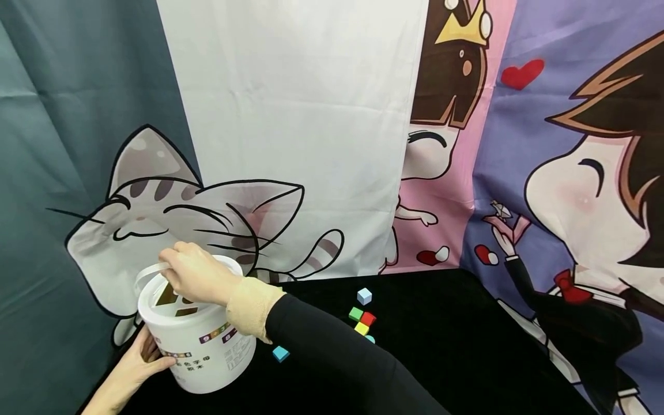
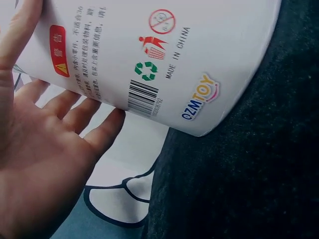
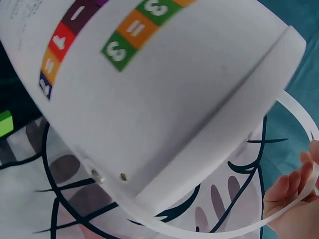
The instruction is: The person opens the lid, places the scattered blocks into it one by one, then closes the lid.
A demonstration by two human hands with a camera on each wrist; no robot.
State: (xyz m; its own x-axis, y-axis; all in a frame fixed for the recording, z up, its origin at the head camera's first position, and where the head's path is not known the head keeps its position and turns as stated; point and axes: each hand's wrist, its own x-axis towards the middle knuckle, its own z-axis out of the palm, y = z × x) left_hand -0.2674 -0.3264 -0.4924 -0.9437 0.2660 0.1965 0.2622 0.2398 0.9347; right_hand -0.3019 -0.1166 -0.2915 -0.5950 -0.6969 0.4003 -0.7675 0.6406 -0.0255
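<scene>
A white plastic bucket (image 1: 215,369) with printed number tiles stands tilted at the left of the black cloth. Its white lid (image 1: 171,318) is on and has shaped cut-outs. My left hand (image 1: 134,358) holds the bucket's left side, thumb at the front and fingers round the side; the left wrist view shows them against the printed wall (image 2: 169,55). Above the lid, my right hand (image 1: 199,275) grips the thin white handle (image 3: 294,201). Part of the lid is hidden behind that hand.
Right of the bucket lie a blue block (image 1: 280,354), a pale blue cube (image 1: 365,296), and green (image 1: 355,314), red (image 1: 368,319) and yellow (image 1: 362,328) blocks. My right sleeve (image 1: 332,346) partly covers another block. A cartoon curtain (image 1: 311,144) hangs behind the black cloth (image 1: 441,323).
</scene>
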